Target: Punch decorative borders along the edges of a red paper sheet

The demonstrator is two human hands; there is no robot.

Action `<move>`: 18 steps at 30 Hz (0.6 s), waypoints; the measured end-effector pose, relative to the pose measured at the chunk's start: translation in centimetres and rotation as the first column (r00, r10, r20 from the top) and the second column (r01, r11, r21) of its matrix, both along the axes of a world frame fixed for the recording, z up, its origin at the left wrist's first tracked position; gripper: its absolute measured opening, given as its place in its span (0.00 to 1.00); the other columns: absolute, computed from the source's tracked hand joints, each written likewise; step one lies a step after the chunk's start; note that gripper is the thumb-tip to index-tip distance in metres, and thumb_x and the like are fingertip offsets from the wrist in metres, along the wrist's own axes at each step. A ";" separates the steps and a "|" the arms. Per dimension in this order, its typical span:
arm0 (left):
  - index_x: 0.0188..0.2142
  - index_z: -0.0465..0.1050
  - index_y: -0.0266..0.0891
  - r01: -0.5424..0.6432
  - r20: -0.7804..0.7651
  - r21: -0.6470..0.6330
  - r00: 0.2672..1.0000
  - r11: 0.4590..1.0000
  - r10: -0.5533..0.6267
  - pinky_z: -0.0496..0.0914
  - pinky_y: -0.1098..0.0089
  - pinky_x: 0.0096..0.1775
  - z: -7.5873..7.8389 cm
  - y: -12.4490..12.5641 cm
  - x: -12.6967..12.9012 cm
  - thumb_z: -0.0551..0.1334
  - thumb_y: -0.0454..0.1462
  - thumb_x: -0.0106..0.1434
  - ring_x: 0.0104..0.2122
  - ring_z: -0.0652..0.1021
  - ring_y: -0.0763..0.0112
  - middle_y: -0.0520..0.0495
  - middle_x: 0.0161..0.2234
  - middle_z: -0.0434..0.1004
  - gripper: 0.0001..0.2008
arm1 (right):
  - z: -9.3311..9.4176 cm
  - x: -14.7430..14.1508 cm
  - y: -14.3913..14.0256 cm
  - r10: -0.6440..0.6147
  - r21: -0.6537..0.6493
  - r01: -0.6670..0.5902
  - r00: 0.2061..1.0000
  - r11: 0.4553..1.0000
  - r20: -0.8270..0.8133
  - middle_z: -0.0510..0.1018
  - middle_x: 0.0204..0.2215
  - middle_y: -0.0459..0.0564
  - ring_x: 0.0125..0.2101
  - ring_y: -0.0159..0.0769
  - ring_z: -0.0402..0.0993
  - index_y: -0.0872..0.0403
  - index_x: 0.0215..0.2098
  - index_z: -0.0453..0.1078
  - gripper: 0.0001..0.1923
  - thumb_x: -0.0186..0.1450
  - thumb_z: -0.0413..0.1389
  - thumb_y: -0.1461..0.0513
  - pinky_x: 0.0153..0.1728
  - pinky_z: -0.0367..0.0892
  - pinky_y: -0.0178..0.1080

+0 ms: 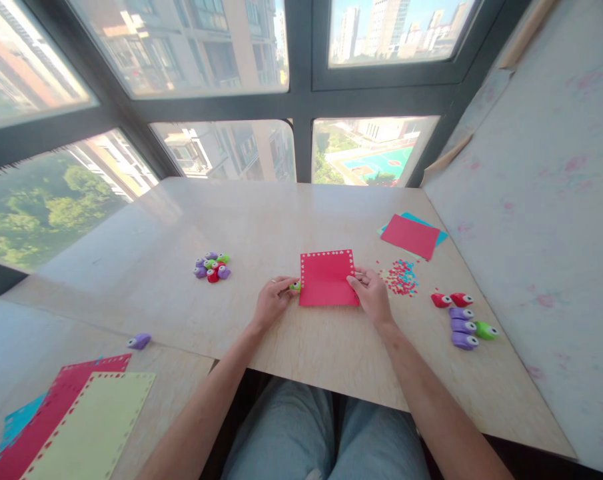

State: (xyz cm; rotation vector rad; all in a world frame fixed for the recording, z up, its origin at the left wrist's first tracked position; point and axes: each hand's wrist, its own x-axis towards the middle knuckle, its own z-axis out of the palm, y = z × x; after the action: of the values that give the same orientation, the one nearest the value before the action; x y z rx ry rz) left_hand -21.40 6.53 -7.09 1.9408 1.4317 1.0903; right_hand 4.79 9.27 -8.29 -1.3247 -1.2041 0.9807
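Note:
A red sheet of paper (pixel 328 280) is in front of me, with small holes punched along its top and left edges. My left hand (pixel 275 297) closes around a small green craft punch (pixel 295 286) at the sheet's left edge. On the opposite side, my right hand (pixel 374 293) pinches the sheet's right edge, thumb on top. Beside that hand lies a scatter of tiny red, blue and white paper bits (pixel 401 277).
A pile of purple, green and red punches (pixel 212 267) sits left; more punches (pixel 462 325) stand right. A purple punch (pixel 140 341) lies near punched sheets (pixel 96 413). Red and blue paper (pixel 411 236) lies at back right, near the wall (pixel 546 220). Windows line the far edge.

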 end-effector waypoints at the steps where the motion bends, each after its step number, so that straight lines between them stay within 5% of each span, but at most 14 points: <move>1: 0.46 0.78 0.43 0.001 -0.002 0.003 1.000 1.000 -0.001 0.71 0.65 0.43 0.0 0.0 0.0 0.62 0.33 0.62 0.42 0.77 0.64 0.44 0.42 0.79 0.13 | 0.0 0.0 0.0 0.003 0.002 -0.003 1.000 1.000 0.003 0.81 0.36 0.57 0.35 0.44 0.78 0.56 0.46 0.70 0.25 0.56 0.61 0.50 0.36 0.73 0.42; 18: 0.44 0.77 0.40 -0.031 0.051 0.033 0.998 0.999 0.029 0.72 0.72 0.35 -0.1 0.0 0.1 0.63 0.35 0.63 0.32 0.76 0.73 0.43 0.44 0.76 0.11 | 0.1 -0.4 0.3 -0.006 0.021 0.005 0.998 1.000 0.070 0.81 0.37 0.59 0.36 0.46 0.79 0.57 0.45 0.70 0.25 0.56 0.59 0.50 0.37 0.74 0.45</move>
State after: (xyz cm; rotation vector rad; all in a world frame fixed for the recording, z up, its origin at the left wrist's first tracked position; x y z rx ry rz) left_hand -21.28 6.49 -7.17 1.9067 1.4288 1.1754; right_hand 4.41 9.56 -8.15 -1.3549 -1.2598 0.9223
